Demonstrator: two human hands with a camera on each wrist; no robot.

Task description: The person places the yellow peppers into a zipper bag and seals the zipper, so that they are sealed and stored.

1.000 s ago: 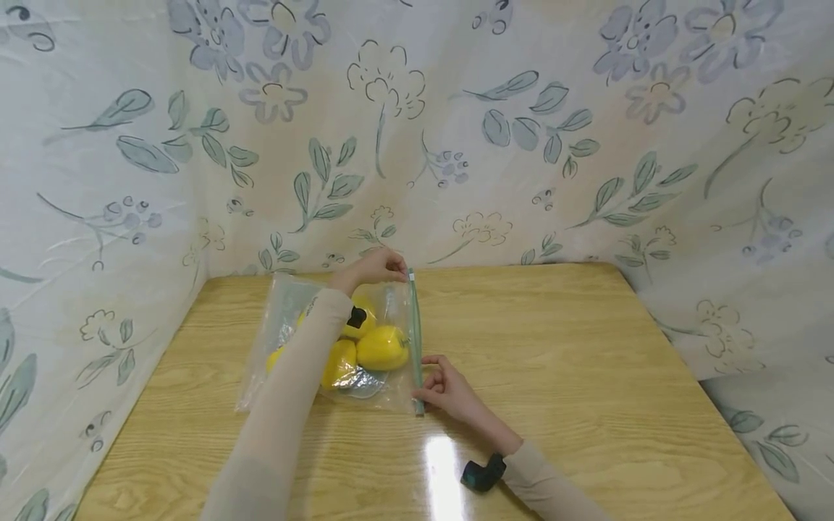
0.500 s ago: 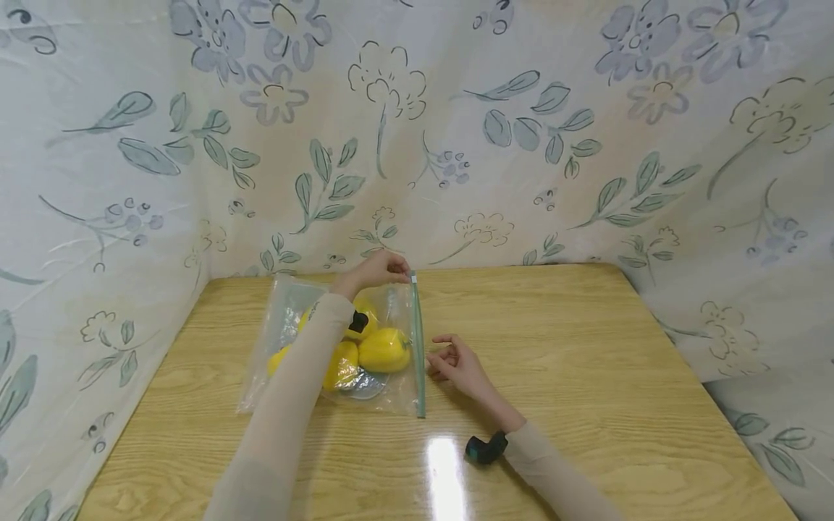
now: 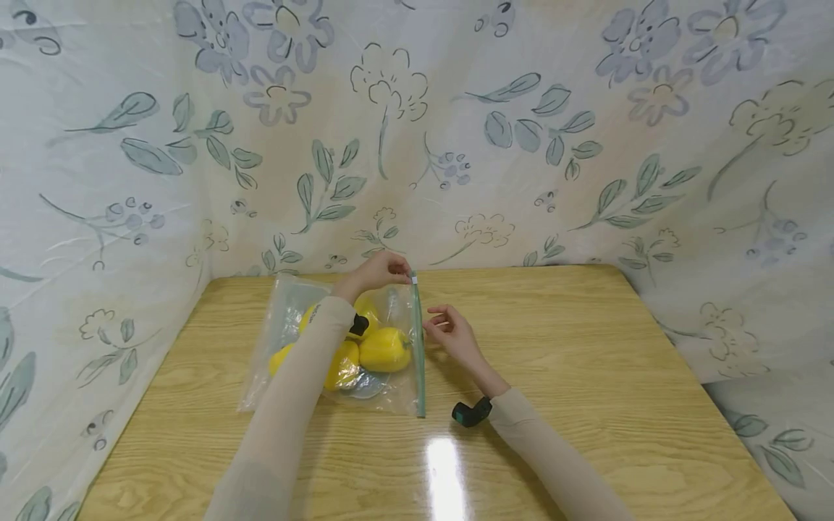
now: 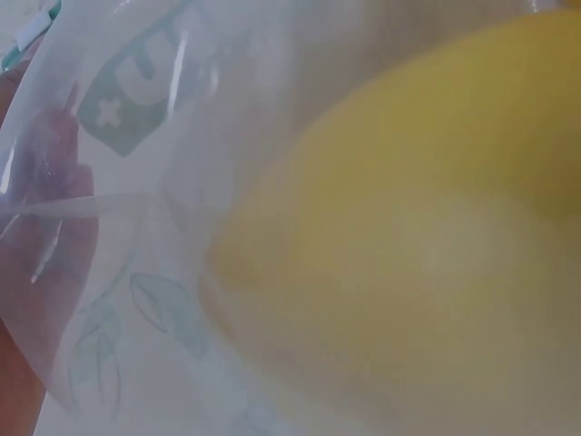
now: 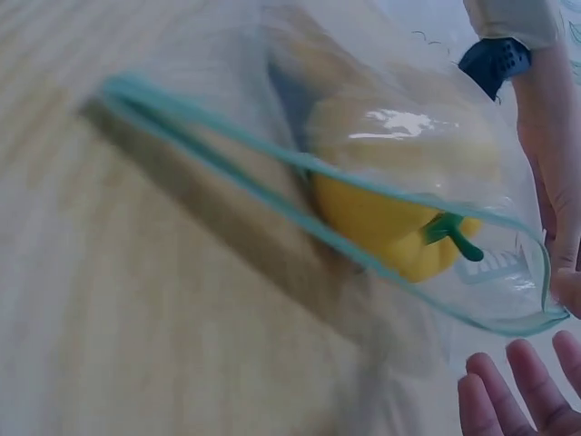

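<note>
A clear zip bag [image 3: 397, 394] lies on its side, holding several yellow bell peppers [image 3: 384, 350]. Its mouth faces right, edged by a green zip strip [image 3: 420, 362]. In the right wrist view the two green edges stand apart, and one pepper's green stem [image 5: 452, 236] shows through the gap. My left hand [image 3: 384, 269] pinches the far corner of the mouth, at the white slider [image 3: 413, 279]. Seen through the film in the left wrist view, a pepper [image 4: 436, 236] fills much of the frame. My right hand [image 3: 456, 336] holds nothing, its fingers loosely bent just right of the strip.
The bag lies on the left of a wooden table [image 3: 573, 340]. A flower-patterned cloth [image 3: 417, 130] hangs behind and along both sides. Black wrist cameras sit on the left wrist [image 3: 358, 324] and right wrist [image 3: 472, 412].
My right hand has let go of the near end of the zip strip and moved away from me along it. My left hand stays at the far corner.
</note>
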